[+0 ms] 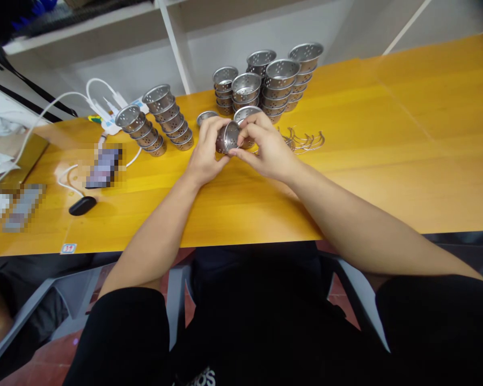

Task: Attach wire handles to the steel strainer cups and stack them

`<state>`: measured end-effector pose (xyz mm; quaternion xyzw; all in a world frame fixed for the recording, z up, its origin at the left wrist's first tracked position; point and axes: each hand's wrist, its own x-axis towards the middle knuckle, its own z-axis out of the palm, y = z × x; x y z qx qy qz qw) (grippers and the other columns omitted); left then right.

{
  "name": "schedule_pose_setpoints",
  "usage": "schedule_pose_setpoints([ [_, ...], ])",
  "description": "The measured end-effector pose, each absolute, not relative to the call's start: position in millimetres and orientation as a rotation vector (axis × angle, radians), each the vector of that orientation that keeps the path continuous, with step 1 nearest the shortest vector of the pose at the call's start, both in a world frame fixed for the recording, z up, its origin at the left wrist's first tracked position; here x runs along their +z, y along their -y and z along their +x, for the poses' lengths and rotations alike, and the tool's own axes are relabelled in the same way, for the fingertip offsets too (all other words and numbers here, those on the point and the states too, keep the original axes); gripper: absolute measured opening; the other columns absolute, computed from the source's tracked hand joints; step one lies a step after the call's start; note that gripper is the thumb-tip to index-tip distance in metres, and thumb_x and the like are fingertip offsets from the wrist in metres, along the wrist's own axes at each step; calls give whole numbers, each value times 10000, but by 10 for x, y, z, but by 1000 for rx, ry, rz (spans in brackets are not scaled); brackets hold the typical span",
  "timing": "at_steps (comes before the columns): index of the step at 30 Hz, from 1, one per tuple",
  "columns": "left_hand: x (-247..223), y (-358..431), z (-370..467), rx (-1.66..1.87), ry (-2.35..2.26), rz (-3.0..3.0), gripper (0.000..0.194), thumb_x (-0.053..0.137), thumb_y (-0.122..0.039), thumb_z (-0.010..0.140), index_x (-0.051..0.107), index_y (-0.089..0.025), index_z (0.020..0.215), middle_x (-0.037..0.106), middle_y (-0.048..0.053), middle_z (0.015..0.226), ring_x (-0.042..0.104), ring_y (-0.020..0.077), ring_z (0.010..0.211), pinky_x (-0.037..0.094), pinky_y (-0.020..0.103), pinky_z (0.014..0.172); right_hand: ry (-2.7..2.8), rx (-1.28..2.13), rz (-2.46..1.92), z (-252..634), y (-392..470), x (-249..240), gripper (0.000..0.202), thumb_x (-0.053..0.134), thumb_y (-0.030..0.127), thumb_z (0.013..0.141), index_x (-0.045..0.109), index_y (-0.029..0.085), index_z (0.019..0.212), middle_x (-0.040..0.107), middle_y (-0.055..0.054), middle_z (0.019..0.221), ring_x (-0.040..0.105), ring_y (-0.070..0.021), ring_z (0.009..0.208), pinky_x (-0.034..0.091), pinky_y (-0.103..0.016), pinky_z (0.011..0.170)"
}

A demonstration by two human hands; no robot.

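Note:
Between my hands is a small perforated metal cup point(227, 137), tilted so that its opening faces me. My left hand point(206, 150) wraps round its left side. The thumb and fingers of my right hand point(265, 145) are pinched at the cup's right rim, on what looks like a thin wire. Just behind my hands stand another metal cup point(247, 114) and a low one point(206, 117), both partly hidden. Loose curved wires point(308, 141) lie in a pile on the yellow table point(366, 177), right of my right hand.
Stacked perforated cups point(282, 80) stand at the back, and two leaning stacks point(173, 120) point(143, 131) are at the left. A phone point(103, 167), a black mouse-like object point(82, 206), white cables point(70, 94) and a power strip point(111, 124) lie further left.

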<state>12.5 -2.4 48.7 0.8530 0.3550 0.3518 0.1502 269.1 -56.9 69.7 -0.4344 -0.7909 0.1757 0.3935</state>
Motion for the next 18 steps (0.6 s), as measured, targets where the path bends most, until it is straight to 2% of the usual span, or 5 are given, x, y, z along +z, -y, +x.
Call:
schedule_pose_setpoints([
  [7, 454, -17, 114, 1051, -971, 2462, 955, 749, -1018, 1095, 570, -386, 1787, 623, 156, 1867, 475, 529, 1944, 371, 741, 1659, 1969, 489, -1088, 2693, 558, 645, 414, 900, 719, 1172, 864, 328, 1303, 754, -195, 1545, 719, -503, 1566, 692, -782, 1333],
  [11, 382, -101, 39, 1112, -1007, 2456, 919, 747, -955, 1122, 527, -386, 1809, 601, 169, 1882, 467, 521, 1942, 361, 740, 1662, 1853, 318, -1176, 2717, 586, 666, 450, 781, 758, 1228, 849, 361, 1427, 698, -201, 1681, 627, -514, 1685, 644, -795, 1386],
  [14, 273, -205, -19, 1228, -1037, 2405, 1016, 761, -996, 1098, 478, -360, 1839, 587, 196, 1889, 498, 513, 1925, 378, 724, 1661, 1736, 188, -1279, 2862, 565, 765, 536, 692, 831, 1241, 824, 383, 1504, 672, -202, 1734, 546, -533, 1759, 628, -818, 1378],
  [16, 204, -268, -31, 1273, -1103, 2346, 1101, 733, -1044, 1090, 400, -366, 1890, 567, 199, 1914, 528, 492, 1918, 421, 697, 1646, 1676, 140, -1308, 3046, 485, 808, 537, 694, 847, 1236, 829, 370, 1443, 696, -210, 1691, 571, -529, 1714, 632, -816, 1355],
  [18, 163, -310, -22, 1274, -1172, 2297, 1146, 695, -1079, 1094, 335, -384, 1931, 560, 194, 1930, 552, 475, 1917, 463, 685, 1625, 1683, 162, -1346, 3273, 353, 788, 406, 807, 779, 1211, 834, 378, 1269, 744, -224, 1594, 663, -480, 1533, 656, -751, 1322],
])
